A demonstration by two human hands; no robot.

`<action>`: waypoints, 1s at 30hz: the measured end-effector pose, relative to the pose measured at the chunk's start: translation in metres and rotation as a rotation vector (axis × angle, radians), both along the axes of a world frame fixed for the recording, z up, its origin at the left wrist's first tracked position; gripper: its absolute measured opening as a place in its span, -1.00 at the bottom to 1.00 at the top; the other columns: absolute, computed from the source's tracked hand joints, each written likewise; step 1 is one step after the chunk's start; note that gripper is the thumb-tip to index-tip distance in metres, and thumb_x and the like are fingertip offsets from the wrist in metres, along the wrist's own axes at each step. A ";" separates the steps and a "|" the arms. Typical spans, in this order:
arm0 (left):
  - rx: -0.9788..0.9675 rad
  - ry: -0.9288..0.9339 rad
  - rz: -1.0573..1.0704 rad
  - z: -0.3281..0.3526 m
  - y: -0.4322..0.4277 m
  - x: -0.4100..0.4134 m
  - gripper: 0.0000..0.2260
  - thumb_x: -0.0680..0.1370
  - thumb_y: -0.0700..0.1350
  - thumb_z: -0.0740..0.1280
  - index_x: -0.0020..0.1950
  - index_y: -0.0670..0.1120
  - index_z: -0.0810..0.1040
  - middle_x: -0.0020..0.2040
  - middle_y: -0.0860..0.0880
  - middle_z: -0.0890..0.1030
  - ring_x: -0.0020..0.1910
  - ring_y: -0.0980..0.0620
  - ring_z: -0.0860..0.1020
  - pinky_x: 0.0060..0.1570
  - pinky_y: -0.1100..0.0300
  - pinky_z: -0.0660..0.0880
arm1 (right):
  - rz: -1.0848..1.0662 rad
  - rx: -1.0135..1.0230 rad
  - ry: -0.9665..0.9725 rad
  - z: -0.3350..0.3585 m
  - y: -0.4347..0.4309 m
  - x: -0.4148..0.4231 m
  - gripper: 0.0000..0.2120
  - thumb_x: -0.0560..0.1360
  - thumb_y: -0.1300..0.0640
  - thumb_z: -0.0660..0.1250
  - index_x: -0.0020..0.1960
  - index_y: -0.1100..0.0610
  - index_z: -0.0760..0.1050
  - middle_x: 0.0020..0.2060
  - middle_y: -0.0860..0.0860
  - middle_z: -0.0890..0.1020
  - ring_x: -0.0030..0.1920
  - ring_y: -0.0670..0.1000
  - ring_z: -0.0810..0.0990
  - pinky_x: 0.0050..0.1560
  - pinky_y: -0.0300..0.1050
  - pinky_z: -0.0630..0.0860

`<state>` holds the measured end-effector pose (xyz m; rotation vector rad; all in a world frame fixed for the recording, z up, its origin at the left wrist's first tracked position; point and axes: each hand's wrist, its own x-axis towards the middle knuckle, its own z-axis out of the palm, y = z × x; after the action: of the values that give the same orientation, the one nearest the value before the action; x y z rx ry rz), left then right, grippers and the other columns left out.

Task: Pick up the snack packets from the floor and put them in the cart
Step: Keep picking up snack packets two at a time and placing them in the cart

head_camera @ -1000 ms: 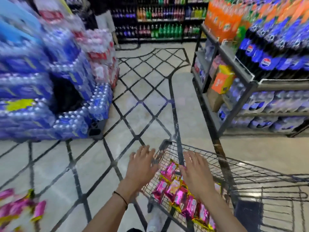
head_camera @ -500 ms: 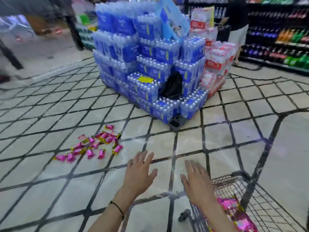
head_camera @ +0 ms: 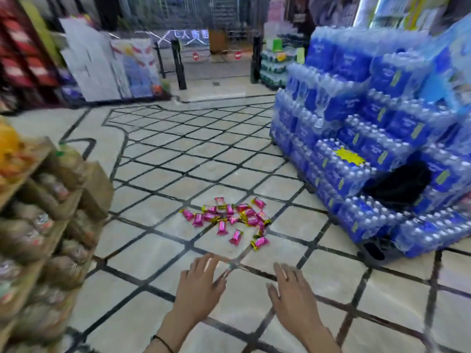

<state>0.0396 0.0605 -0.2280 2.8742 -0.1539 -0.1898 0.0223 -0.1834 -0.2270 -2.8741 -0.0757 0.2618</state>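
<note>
Pale glossy tiled floor with a dark diagonal grid (head_camera: 158, 253) fills the view. A tall stepped stack of blue shrink-wrapped bottled-water packs (head_camera: 356, 138) stands on it and serves as the reference point. Well apart from the stack, across the open floor, stands a brown tiered wooden shelf of bagged goods (head_camera: 38, 225), blurred. A black soft item (head_camera: 400, 184), not identifiable, rests in a gap low on the stack's front. The pink-and-gold foil snack packets (head_camera: 229, 217) lie in a loose scatter on the floor near the stack's lower corner, none touching it. Nearer the camera than the stack and short of the packets, the left hand (head_camera: 198, 289) and right hand (head_camera: 293, 299) hover palm down, fingers spread and relaxed, grasping nothing. A thin dark band (head_camera: 163, 342) circles the left wrist.
</note>
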 end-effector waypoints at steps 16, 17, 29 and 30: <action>-0.041 0.161 0.012 -0.031 0.035 0.178 -0.44 0.62 0.27 0.10 0.60 0.13 0.14 0.58 0.07 0.21 0.54 0.01 0.20 0.41 -0.01 0.30 | -0.033 0.016 0.181 -0.044 0.047 0.170 -0.45 0.66 -0.18 -0.03 0.59 0.00 0.05 0.52 -0.02 0.25 0.49 0.10 0.23 0.36 -0.02 0.37; -0.047 0.173 0.003 -0.035 0.029 0.194 -0.43 0.61 0.28 0.10 0.60 0.14 0.14 0.59 0.07 0.20 0.55 0.01 0.18 0.42 -0.03 0.29 | -0.038 0.015 0.196 -0.049 0.043 0.186 -0.45 0.66 -0.18 -0.03 0.59 0.00 0.04 0.52 -0.01 0.25 0.48 0.11 0.24 0.34 -0.01 0.39; 0.006 0.204 -0.075 -0.045 -0.047 0.424 -0.47 0.63 0.22 0.12 0.59 0.13 0.15 0.61 0.05 0.16 0.55 -0.03 0.18 0.42 -0.06 0.27 | -0.108 0.071 0.274 -0.087 -0.010 0.398 -0.47 0.67 -0.16 -0.04 0.58 0.00 0.04 0.48 0.01 0.29 0.41 0.14 0.32 0.26 0.04 0.44; 0.007 0.197 -0.085 -0.046 -0.054 0.441 -0.48 0.64 0.21 0.12 0.59 0.12 0.15 0.61 0.04 0.16 0.55 -0.03 0.18 0.41 -0.06 0.27 | -0.112 0.062 0.277 -0.090 -0.015 0.413 -0.47 0.67 -0.15 -0.03 0.57 0.00 0.05 0.47 0.01 0.30 0.39 0.14 0.33 0.24 0.04 0.46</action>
<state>0.4806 0.0068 -0.2740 2.8366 -0.2374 -0.4881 0.4349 -0.1985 -0.3168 -2.7388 0.1261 0.6187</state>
